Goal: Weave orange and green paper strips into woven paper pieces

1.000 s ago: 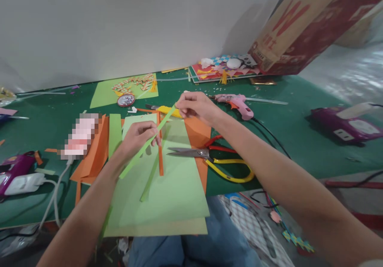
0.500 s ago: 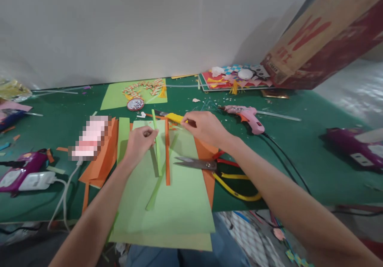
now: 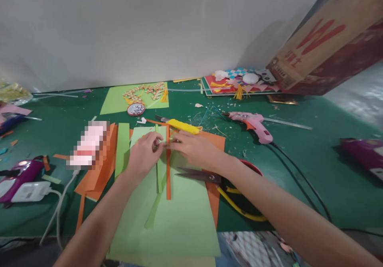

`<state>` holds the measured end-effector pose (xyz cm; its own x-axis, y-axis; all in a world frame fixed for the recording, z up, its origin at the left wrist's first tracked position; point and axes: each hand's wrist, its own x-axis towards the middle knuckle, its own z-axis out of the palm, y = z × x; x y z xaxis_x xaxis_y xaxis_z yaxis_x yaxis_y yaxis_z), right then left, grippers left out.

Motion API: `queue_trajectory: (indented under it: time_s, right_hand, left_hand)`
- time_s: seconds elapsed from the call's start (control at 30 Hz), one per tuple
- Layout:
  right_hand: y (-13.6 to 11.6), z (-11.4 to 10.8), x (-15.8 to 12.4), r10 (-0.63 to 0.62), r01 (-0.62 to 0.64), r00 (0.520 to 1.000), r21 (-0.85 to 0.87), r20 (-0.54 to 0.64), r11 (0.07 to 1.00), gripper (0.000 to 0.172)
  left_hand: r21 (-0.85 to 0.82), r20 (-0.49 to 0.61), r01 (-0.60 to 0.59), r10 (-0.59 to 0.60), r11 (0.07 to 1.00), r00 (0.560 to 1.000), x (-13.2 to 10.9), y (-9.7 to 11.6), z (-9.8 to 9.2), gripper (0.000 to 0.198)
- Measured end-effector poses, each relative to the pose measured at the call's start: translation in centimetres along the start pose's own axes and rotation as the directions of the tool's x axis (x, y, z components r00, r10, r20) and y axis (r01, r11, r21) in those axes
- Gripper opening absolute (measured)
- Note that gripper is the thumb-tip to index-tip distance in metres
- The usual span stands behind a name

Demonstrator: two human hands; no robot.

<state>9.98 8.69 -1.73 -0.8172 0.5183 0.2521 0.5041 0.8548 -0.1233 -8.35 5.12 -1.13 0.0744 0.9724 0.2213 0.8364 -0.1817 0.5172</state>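
My left hand (image 3: 146,150) is closed in a pinch on a narrow green paper strip (image 3: 158,177), which stands over a pale green sheet (image 3: 185,227). My right hand (image 3: 194,149) has come up close beside it, fingers bent together with the tips over an orange paper strip (image 3: 168,179). What the right fingertips pinch is hidden between the hands. Another green strip (image 3: 152,215) lies on the sheet. Just beyond the hands rests a yellow utility knife (image 3: 184,126) with its blade out. Scissors (image 3: 206,176) lie partly open under my right forearm.
A pink glue gun (image 3: 251,123) lies to the right with its cord trailing. Orange paper (image 3: 101,163) and a phone (image 3: 89,145) on a white cable are at left. Beaded craftwork (image 3: 143,92) lies behind, and a paper bag (image 3: 317,43) stands back right.
My right hand has moved left and nearer, from beside the utility knife to beside my left hand. The left hand stays on the green strip, now slightly further right. The view has shifted a little.
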Motion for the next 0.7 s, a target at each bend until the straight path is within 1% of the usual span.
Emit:
queue_trajectory:
  time_s: [0.1,0.13,0.23,0.33,0.4,0.47,0.53,0.63,0.7]
  right_hand:
    - [0.0,0.6,0.3,-0.030,0.030,0.999,-0.013,-0.027,0.999,0.019]
    - [0.0,0.7,0.4,-0.039,0.038,0.999,-0.015,-0.034,0.999,0.017]
    - [0.2,0.9,0.5,-0.066,0.065,0.995,-0.006,-0.071,0.998,0.019]
    - [0.3,1.0,0.5,-0.082,0.083,0.984,-0.003,-0.160,0.997,0.023]
    - [0.4,1.0,0.4,-0.082,0.085,0.966,0.001,-0.244,0.996,0.025]
    - [0.4,0.9,0.3,-0.062,0.071,0.945,0.014,-0.320,0.997,0.027]
    - [0.2,0.7,0.2,-0.039,0.053,0.932,0.030,-0.360,0.998,0.030]
    - [0.1,0.5,0.2,-0.045,0.074,0.928,0.065,-0.369,0.995,0.034]
    - [0.1,0.5,0.2,-0.067,0.110,0.926,0.096,-0.371,0.989,0.035]
  left_hand:
    - [0.043,0.027,-0.057,0.056,0.997,0.998,-0.1,0.1,0.2,0.008]
    - [0.062,0.043,-0.063,0.060,0.996,0.997,-0.1,0.1,0.3,0.009]
    - [0.116,0.061,-0.065,0.058,0.991,0.996,-0.1,0.1,0.3,0.012]
    - [0.098,0.021,-0.052,0.051,0.994,0.999,-0.2,0.1,0.1,0.011]
    - [0.003,0.020,-0.016,0.016,1.000,1.000,-0.3,0.3,0.0,0.013]
    - [-0.143,0.066,0.045,-0.036,0.989,0.997,-0.3,0.5,-0.2,0.018]
    - [-0.298,0.129,0.133,-0.098,0.945,0.987,-0.2,0.8,-0.3,0.022]
    - [-0.520,0.206,0.280,-0.201,0.807,0.958,0.1,1.1,-0.5,0.027]
    - [-0.619,0.248,0.349,-0.247,0.703,0.937,0.4,1.1,-0.6,0.032]
